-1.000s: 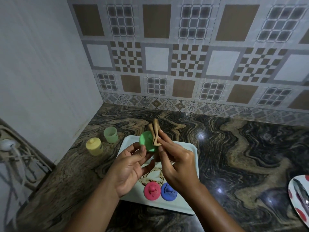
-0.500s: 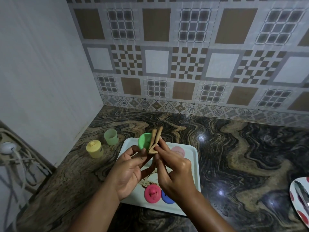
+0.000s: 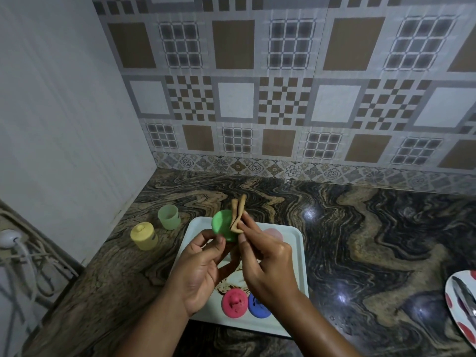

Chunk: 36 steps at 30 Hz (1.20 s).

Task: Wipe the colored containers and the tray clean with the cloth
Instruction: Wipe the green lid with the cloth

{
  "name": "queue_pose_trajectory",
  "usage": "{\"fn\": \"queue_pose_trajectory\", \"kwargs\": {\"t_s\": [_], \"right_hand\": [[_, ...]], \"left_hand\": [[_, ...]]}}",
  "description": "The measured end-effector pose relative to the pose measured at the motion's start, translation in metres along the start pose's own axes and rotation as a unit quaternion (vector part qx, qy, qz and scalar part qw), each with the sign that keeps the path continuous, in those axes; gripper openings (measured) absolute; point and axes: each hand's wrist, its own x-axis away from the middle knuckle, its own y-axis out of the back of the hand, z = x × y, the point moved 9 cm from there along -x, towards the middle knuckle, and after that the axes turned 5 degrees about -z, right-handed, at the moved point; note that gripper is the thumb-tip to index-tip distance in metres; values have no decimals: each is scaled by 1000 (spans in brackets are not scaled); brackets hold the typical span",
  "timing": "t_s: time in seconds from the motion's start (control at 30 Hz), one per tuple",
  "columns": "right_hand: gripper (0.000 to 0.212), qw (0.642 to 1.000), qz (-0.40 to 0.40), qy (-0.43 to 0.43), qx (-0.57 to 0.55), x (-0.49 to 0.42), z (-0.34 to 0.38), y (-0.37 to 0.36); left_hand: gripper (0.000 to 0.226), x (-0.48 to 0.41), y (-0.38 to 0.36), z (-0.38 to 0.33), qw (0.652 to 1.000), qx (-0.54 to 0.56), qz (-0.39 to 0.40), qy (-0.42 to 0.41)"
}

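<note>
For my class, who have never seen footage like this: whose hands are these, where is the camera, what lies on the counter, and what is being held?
There is no machine here. A person wears a wide-angle camera on the head, looking down at their own hands. The left hand holds a green lid; the right hand presses a folded tan cloth against it. Below them, on the marbled counter, sits a pale tray with a brown smear, a pink lid and a blue lid. Left of the tray stand a yellow container and an open green cup.
</note>
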Motion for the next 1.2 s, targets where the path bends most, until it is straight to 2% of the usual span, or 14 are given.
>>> {"fn": "queue_pose_trajectory", "kwargs": {"t_s": [0.1,0.2,0.37,0.57,0.7,0.8,0.87,0.93,1.0,1.1,1.2], "right_hand": [[33,1000,0,10,-5,11,-1,-3],[29,1000,-4,-9,-6,6,-7,5],[28,1000,-7,-18,-9,-6,-11,10],[35,1000,-26,2,16,5,-5,1],[34,1000,-5,16,14,12,-3,-4],[36,993,10,-93,-75,6,-15,3],[36,973,-16,-187,-132,4,-35,9],[28,958,-25,-235,-162,0,-44,13],[30,939,-22,-282,-197,-4,-47,12],[28,905,4,-338,-258,-5,-42,4],[29,899,46,-350,-261,-3,-35,-7]], "left_hand": [[18,0,0,1,1000,-23,6,-12],[34,2,-3,2,999,8,30,25],[13,1,-3,4,1000,1,17,22],[9,0,-6,4,1000,2,-17,-12],[13,-2,0,-1,999,1,-31,-19],[10,-4,9,-5,999,40,-34,-10],[8,-5,19,-6,997,58,-59,-5],[7,-5,26,-8,995,65,-74,-5],[10,-5,30,-10,995,59,-81,-9],[17,-5,34,-13,995,8,-92,-26],[24,-2,37,-17,988,-90,-112,-62]]}}
